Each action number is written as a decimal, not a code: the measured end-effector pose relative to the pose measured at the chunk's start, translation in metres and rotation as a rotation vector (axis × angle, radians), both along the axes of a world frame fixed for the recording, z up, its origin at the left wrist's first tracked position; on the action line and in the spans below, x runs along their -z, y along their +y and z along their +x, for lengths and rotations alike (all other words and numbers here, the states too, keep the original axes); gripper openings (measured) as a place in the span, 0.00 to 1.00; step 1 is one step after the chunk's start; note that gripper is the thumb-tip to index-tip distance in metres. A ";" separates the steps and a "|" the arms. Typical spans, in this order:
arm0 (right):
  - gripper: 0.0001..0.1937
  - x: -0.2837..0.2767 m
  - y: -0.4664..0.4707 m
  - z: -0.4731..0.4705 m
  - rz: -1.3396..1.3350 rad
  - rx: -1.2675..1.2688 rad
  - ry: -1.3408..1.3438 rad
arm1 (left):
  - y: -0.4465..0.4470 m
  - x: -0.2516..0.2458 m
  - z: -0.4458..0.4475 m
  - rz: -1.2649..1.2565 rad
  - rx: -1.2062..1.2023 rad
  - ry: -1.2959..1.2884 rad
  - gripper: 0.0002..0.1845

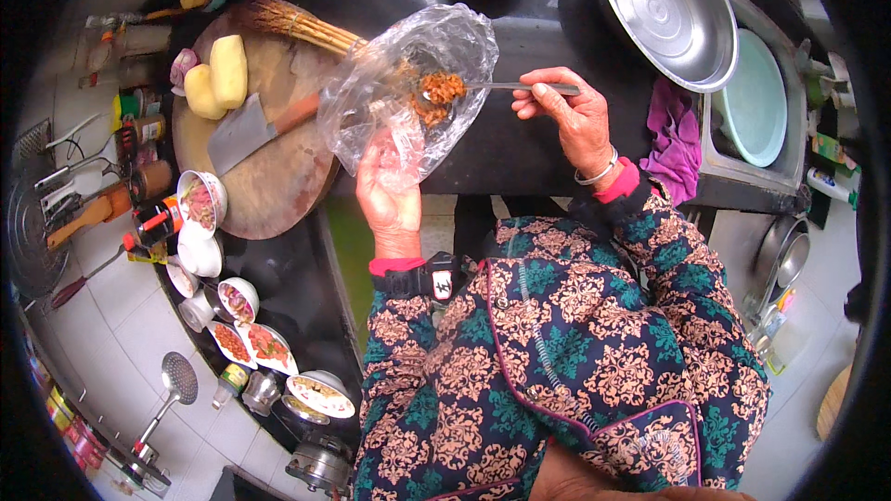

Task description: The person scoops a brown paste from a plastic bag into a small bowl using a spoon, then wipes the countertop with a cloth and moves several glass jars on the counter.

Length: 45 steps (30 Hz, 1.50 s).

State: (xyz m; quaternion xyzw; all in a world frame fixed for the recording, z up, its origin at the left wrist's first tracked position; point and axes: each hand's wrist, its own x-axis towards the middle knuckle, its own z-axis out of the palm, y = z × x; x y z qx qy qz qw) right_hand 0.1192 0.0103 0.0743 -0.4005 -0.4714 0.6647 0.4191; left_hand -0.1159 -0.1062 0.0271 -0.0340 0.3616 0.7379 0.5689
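A clear plastic bag (348,101), spread wide at its mouth, rests on my left hand (391,188), whose fingers hold it from below. Reddish-brown chopped food (431,111) lies inside the bag. Between the thumb and fingers of my right hand (567,115) is the metal handle of a spoon (518,86); its bowl is in the bag, heaped with the same food. Left of the bag, a cleaver (243,136) lies on a round wooden chopping board (278,188), beside peeled potatoes (228,73) and a piece of onion (184,69). The bag partly covers the cleaver's handle.
A bundled-twig brush (299,24) lies across the board's far edge. A metal basin (658,7) stands by the sink, which holds a pale green basin (755,101). A purple cloth (672,132) hangs over the counter edge. Bowls (202,205) and plates of food (268,348) line the left counter.
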 end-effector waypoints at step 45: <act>0.11 0.002 -0.002 -0.003 -0.081 -0.052 -0.008 | -0.016 0.002 0.000 0.007 0.055 -0.028 0.26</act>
